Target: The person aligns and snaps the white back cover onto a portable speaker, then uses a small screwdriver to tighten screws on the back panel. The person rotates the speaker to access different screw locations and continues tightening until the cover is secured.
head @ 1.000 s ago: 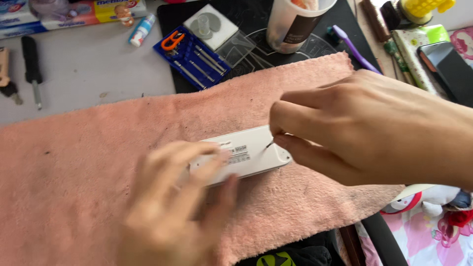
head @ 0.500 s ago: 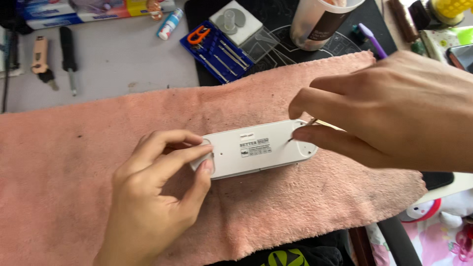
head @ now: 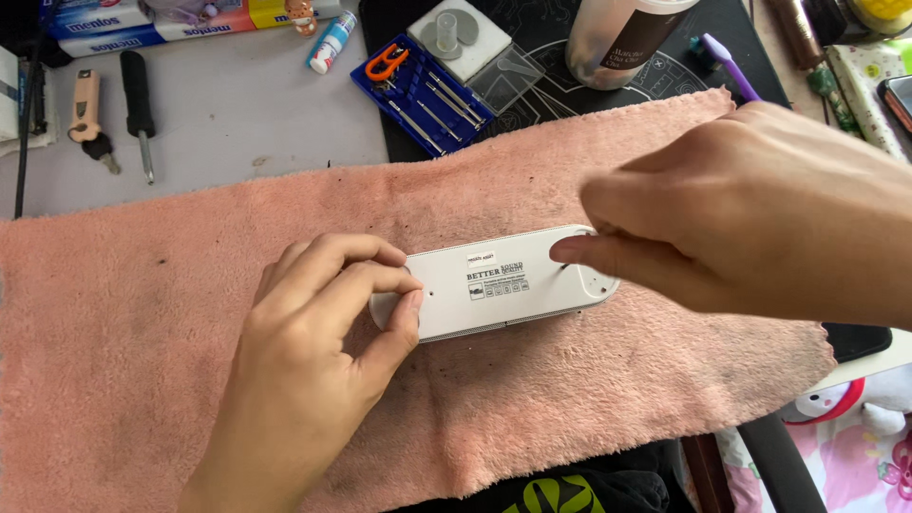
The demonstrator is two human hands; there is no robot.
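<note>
A white oblong device [head: 503, 285] with rounded ends lies flat on a pink towel [head: 142, 313], its labelled side up. My left hand [head: 313, 361] grips its left end, thumb at the near edge and fingers curled over the top. My right hand [head: 760, 209] reaches in from the right with fingers pinched on a thin tool. Only the tool's dark tip [head: 566, 267] shows, touching the device's right end near a small hole. The rest of the tool is hidden by my fingers.
Behind the towel lie a blue case of small screwdrivers [head: 418, 90], a white box with grey discs [head: 456, 36], a tall cup [head: 622, 38], a purple brush [head: 730, 65], a black-handled screwdriver [head: 138, 95] and a small tube [head: 331, 43].
My left hand has settled from above the device onto its left end. My right hand stays at the right end, and its fingers now hide more of the thin tool.
</note>
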